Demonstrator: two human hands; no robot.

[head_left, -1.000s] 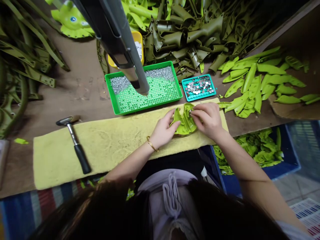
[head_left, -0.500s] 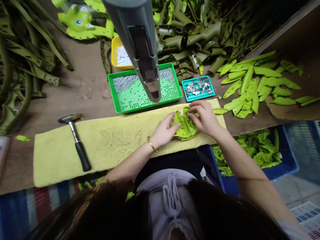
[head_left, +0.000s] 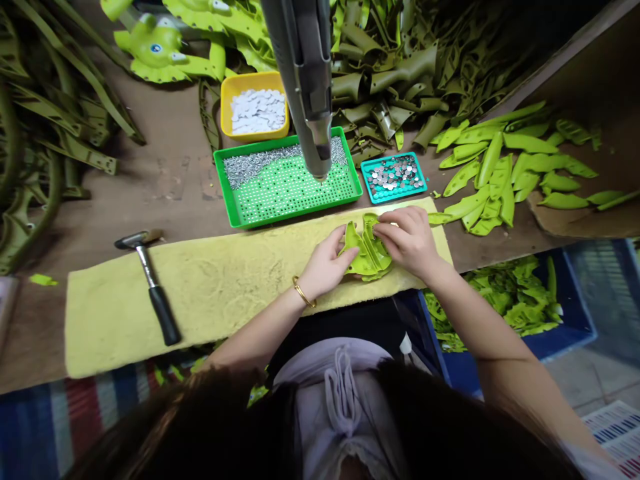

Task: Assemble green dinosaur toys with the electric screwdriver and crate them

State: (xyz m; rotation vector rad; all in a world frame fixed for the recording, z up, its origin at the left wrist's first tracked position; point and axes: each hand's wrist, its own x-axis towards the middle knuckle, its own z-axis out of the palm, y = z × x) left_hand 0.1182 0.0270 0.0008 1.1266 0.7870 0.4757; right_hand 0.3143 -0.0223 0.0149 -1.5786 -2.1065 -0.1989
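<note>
A lime-green moulded plastic shell (head_left: 367,252) with ribs inside lies hollow side up on the yellow cloth pad (head_left: 240,267). My left hand (head_left: 327,263) grips its left side, thumb over the rim. At the shell's upper right, my right hand (head_left: 407,239) is closed in a pinch, fingertips at the rim. Whatever those fingertips hold is too small or hidden to make out. Just beyond my hands is a teal tray (head_left: 395,193) of small silvery discs. A green tray (head_left: 295,217) of screws lies to its left.
A grey power screwdriver (head_left: 313,100) hangs above the green tray. On the pad's left rests a hammer (head_left: 155,287). A yellow tub (head_left: 230,123) holds white pieces. Lime-green curved parts (head_left: 495,173) lie at right, olive parts (head_left: 395,80) behind. A blue crate (head_left: 575,320) stands below right.
The hanging screwdriver has swung right and back, uncovering more of the yellow tub. My right fingers have drawn closer together at the shell's rim. My left hand keeps its grip.
</note>
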